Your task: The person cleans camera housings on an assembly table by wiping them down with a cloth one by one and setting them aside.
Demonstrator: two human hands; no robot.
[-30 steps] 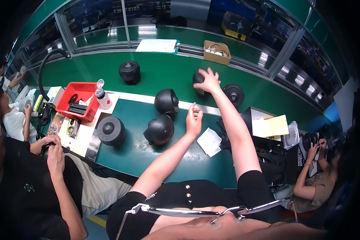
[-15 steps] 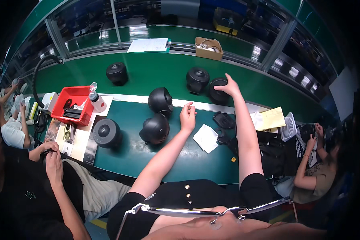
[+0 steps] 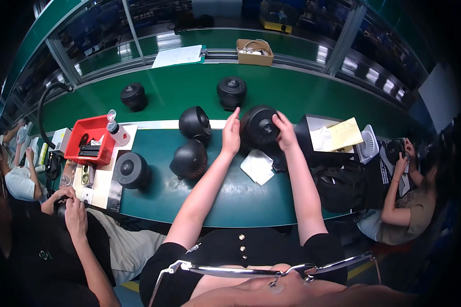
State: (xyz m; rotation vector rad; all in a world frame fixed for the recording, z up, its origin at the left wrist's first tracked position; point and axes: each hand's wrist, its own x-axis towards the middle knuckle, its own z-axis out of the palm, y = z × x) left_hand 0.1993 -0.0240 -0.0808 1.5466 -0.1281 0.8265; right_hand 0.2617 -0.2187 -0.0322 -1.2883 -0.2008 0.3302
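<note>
A round black device (image 3: 260, 127), with a ring-like face, is raised over the far edge of the green worktable. My right hand (image 3: 286, 132) grips its right side, thumb over the face. Beside its left side, my left hand (image 3: 231, 135) stands upright with fingers stretched; whether it touches the casing I cannot tell. To the left are two similar black devices, one with an open front (image 3: 193, 123) and a rounded one (image 3: 187, 159). Below the held device lies a folded white cloth (image 3: 257, 167), with a partly hidden black part beside it.
Farther left stand another black device (image 3: 130, 170) and a red bin (image 3: 91, 137) beside a bottle (image 3: 119, 134). Two devices (image 3: 133, 96) (image 3: 231, 91) rest on the green belt (image 3: 174, 92). A black bag (image 3: 338, 187) lies at right. Co-workers sit on both sides.
My right hand has brought the black device off the belt toward me. My left hand has come up next to it, its fingers straightened. The view has shifted slightly.
</note>
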